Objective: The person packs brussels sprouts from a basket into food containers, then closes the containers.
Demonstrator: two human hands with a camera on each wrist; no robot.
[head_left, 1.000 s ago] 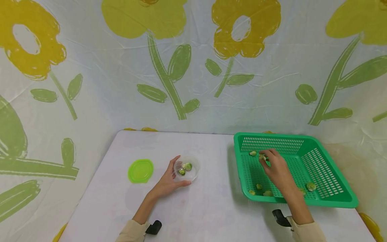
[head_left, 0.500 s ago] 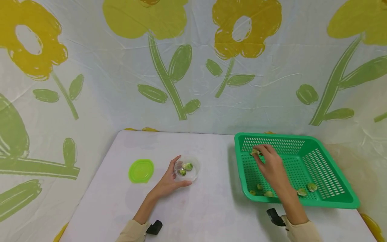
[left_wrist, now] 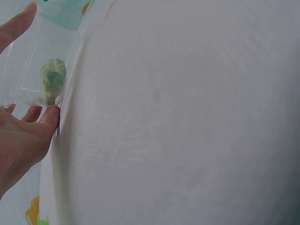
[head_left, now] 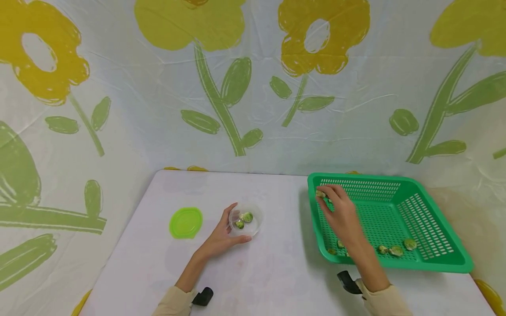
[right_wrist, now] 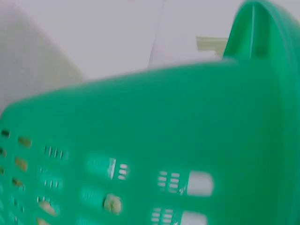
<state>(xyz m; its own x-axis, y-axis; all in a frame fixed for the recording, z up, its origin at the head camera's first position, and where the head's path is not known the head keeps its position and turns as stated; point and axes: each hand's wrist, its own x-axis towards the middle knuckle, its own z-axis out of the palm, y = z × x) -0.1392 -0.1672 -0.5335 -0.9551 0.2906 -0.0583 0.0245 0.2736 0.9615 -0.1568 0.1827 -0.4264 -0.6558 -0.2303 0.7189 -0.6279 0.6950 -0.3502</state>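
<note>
Table [head_left: 276, 281]: basket [head_left: 431, 266] at right, several sprouts [head_left: 396, 250] in it, mostly along its near side. Partway at most, I judge: two sprouts in the cup [head_left: 255, 212], more in the basket. Left hand [head_left: 221, 239] curved round the cup's side, thumb and fingers apart, gripping it upright on the table. Right hand [head_left: 340, 215] over the basket's left end, thumb and fingertips pinching one sprout; hand not visible in right wrist view. Lid [head_left: 186, 223] off, lying left of the cup.
</note>
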